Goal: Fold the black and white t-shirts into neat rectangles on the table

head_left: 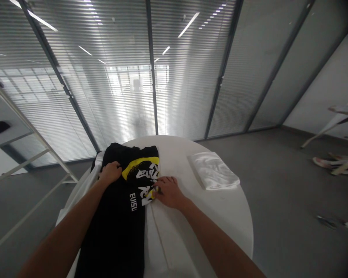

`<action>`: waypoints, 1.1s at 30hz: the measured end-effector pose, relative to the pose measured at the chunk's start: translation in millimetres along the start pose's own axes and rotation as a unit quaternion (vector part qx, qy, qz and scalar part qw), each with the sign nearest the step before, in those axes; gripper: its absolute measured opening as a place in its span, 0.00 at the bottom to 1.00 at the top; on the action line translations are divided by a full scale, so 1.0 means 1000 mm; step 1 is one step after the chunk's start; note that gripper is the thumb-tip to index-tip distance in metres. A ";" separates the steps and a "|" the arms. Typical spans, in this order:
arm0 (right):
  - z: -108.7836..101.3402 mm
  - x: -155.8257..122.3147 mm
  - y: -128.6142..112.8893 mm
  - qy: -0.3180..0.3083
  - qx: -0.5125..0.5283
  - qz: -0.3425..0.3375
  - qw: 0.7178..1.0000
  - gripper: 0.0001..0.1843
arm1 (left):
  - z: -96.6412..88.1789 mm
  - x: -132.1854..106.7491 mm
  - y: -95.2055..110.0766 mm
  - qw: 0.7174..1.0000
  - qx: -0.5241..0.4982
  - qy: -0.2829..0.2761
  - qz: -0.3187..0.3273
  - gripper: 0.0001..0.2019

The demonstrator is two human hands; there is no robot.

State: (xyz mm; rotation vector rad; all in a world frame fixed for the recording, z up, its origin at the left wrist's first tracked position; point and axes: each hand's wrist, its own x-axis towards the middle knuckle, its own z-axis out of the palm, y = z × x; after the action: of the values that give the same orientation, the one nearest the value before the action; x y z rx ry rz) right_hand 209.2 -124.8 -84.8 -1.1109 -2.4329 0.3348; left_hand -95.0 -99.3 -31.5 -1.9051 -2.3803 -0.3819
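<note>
A black printed garment (pixel 113 224) lies lengthwise on the round white table (pixel 220 227), its lower part running out of view at the bottom. It carries a yellow arc, white brush-like characters and the letters EVISU near its right edge. My left hand (pixel 111 172) is on the upper left part of the cloth, its fingers curled against it. At the right edge, by the white print, my right hand (pixel 168 191) has thumb and fingers closed on the cloth; the fingertips are partly hidden. A folded white cloth (pixel 216 170) lies apart, right of my right hand.
More white fabric (pixel 97 164) shows along the table's left side. A pale metal frame (pixel 49 148) stands at the left. Behind the table is a glass partition (pixel 185 96) with blinds. At the right are pale furniture legs (pixel 321 133) and blurred items on the grey floor (pixel 278 185).
</note>
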 end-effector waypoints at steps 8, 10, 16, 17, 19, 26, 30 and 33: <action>-0.007 0.007 0.001 0.098 0.086 0.057 0.990 0.13 | -0.021 -0.017 0.067 0.964 -0.249 0.040 0.079 0.14; -0.008 0.012 0.007 0.139 0.188 0.091 0.968 0.14 | -0.020 -0.038 0.096 0.948 -0.281 0.037 0.143 0.12; -0.015 0.021 0.022 0.122 0.495 0.147 0.848 0.18 | 0.010 -0.102 0.158 0.931 -0.243 -0.012 0.273 0.12; -0.015 0.022 0.023 0.114 0.488 0.149 0.852 0.17 | 0.015 -0.109 0.161 0.934 -0.225 -0.020 0.275 0.13; -0.014 0.021 0.025 0.108 0.454 0.157 0.870 0.14 | 0.021 -0.117 0.163 0.942 -0.199 -0.035 0.268 0.13; -0.018 0.020 0.038 0.170 0.488 0.139 0.845 0.27 | 0.006 -0.124 0.152 0.934 -0.240 -0.060 0.256 0.12; -0.036 0.017 0.049 0.208 0.585 0.188 0.761 0.22 | -0.011 -0.107 0.134 0.940 -0.232 -0.056 0.245 0.12; -0.051 0.013 0.054 0.189 0.673 0.208 0.684 0.17 | -0.015 -0.073 0.111 0.963 -0.168 -0.052 0.203 0.13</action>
State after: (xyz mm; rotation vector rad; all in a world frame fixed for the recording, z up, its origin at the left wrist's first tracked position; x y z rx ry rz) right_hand 262.1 -77.7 -57.3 -0.7805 -0.9299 1.5190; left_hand 27.8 -150.4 -15.3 -2.5493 -1.9988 -0.6988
